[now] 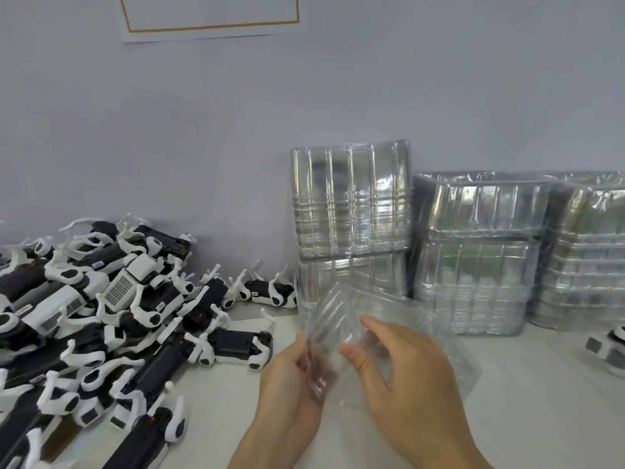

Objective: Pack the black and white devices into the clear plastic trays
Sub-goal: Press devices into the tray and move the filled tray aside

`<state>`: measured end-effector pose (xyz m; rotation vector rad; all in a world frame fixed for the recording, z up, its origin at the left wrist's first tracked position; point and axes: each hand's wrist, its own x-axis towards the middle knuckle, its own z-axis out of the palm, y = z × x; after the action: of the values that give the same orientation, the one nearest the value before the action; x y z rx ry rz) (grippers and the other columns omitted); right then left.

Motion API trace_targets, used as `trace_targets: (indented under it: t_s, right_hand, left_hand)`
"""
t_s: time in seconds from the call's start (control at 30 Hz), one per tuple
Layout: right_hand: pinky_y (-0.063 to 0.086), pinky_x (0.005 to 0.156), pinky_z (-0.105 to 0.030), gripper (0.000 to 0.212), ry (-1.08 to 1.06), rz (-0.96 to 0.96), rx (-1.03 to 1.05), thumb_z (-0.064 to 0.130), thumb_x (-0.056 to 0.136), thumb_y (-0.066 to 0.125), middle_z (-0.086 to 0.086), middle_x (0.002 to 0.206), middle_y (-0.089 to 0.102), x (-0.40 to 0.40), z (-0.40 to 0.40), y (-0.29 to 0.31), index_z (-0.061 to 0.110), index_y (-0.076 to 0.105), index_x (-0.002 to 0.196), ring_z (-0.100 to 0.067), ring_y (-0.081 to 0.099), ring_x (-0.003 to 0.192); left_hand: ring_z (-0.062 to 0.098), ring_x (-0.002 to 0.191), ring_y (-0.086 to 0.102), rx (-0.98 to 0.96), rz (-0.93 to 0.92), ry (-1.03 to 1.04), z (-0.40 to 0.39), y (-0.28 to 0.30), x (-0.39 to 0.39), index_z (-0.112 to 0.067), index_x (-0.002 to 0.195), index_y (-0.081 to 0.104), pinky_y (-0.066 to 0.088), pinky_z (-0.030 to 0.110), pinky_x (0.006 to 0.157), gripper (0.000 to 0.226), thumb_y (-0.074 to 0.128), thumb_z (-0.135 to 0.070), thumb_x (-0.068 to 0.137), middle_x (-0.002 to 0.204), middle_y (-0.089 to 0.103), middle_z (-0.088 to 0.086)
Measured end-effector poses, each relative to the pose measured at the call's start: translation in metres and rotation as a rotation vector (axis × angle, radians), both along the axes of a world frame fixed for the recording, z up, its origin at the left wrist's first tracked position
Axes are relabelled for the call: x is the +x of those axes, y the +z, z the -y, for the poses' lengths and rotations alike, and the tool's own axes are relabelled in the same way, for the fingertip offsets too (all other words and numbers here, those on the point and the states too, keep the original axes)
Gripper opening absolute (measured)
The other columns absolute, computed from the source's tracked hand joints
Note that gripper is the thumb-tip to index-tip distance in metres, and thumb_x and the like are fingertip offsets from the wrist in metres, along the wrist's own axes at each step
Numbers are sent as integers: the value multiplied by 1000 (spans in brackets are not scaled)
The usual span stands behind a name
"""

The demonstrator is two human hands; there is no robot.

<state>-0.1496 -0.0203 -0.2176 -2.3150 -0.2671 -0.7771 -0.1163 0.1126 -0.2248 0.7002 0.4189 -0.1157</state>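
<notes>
Device pile (101, 319) on table (527, 401), left side, against wall (304, 96). Tray stacks (473, 258) right of pile, along wall, three side by side; leftmost stack (351, 204) tallest. Single tray (389, 333) in front of leftmost stack, above table, held between left hand (291, 384) and right hand (406, 377). Lone device (608, 346) at far right edge, before rightmost stack. Paper sheet (209, 15) on wall, above pile.

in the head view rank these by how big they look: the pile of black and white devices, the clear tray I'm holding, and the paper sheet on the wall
1. pile of black and white devices
2. clear tray, though its nearness to the camera inflates it
3. paper sheet, cut off by the frame's top edge, so its full size is unsure
</notes>
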Motion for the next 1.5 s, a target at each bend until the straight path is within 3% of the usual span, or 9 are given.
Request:
trace_targets:
  t_s: [0.1, 0.27, 0.43, 0.57, 0.77, 0.97, 1.27, 1.4, 1.5]
  right_hand:
    - [45, 92, -38, 61, -21, 18, 86, 67, 87, 42, 24, 94, 64, -2, 3, 3, 24, 71, 119, -3, 59, 90]
    - [26, 100, -43, 54, -228, 20, 1, 64, 79, 44, 19, 91, 68, -11, -11, 13, 24, 74, 98, -13, 54, 98]
    - [17, 104, -37, 55, -291, -88, 74, 72, 74, 62, 24, 94, 50, -15, -21, 20, 30, 64, 110, -12, 55, 105]
    - [23, 104, -35, 46, -247, -57, 245, 57, 73, 71, 23, 93, 53, -11, -17, 17, 29, 63, 109, -6, 47, 95]
    - [23, 98, -29, 39, -250, -6, 311, 49, 72, 77, 23, 89, 57, -10, -20, 16, 28, 66, 102, -10, 53, 92]
    - [42, 100, -55, 34, -225, 89, 424, 53, 75, 70, 29, 90, 51, -16, -15, 29, 33, 60, 100, -11, 55, 90]
    - [45, 92, -61, 43, -321, 264, 312, 49, 77, 63, 14, 85, 55, -17, 18, 45, 15, 67, 104, -13, 50, 83]
    - [33, 98, -51, 39, -449, 110, 134, 39, 81, 74, 10, 88, 51, -8, 49, 42, 13, 66, 108, -14, 40, 89]
    - [28, 97, -46, 37, -539, -93, 56, 36, 79, 75, 7, 83, 48, -3, 72, 37, 13, 66, 107, -24, 48, 90]
  left_hand:
    - [14, 50, 66, -41, 42, -45, -1, 4, -3, 7, 99, 66, 53, 24, 42, 19, 55, -8, 98, 75, 70, 12]
    - [22, 66, 73, -18, 119, -94, 3, 1, -1, 3, 102, 69, 61, 32, 54, 20, 63, -11, 88, 93, 70, 16]
    - [17, 59, 66, 99, 217, -145, 1, -2, -1, 2, 99, 72, 56, 26, 50, 32, 70, -24, 81, 77, 68, 12]
    - [19, 66, 68, 170, 208, -138, 2, -3, -1, -1, 98, 74, 56, 27, 56, 37, 69, -34, 82, 87, 74, 14]
    - [19, 64, 60, 312, 142, -27, 4, -6, -1, 0, 91, 70, 52, 26, 50, 20, 57, -14, 99, 89, 69, 18]
    - [11, 44, 47, 504, 55, 77, -5, -12, 3, 0, 87, 64, 43, 25, 51, 25, 53, -16, 103, 60, 54, 4]
    - [12, 43, 40, 721, -96, 78, -24, -27, 14, 0, 85, 60, 36, 23, 45, 20, 45, 1, 98, 53, 50, 0]
    - [15, 42, 47, 608, -151, 61, -31, -25, 24, -7, 66, 49, 39, 25, 51, 39, 51, -24, 101, 47, 49, 1]
    - [28, 72, 66, 754, -135, -32, -28, -24, 24, -2, 99, 62, 51, 35, 72, 51, 60, -52, 91, 79, 67, 13]
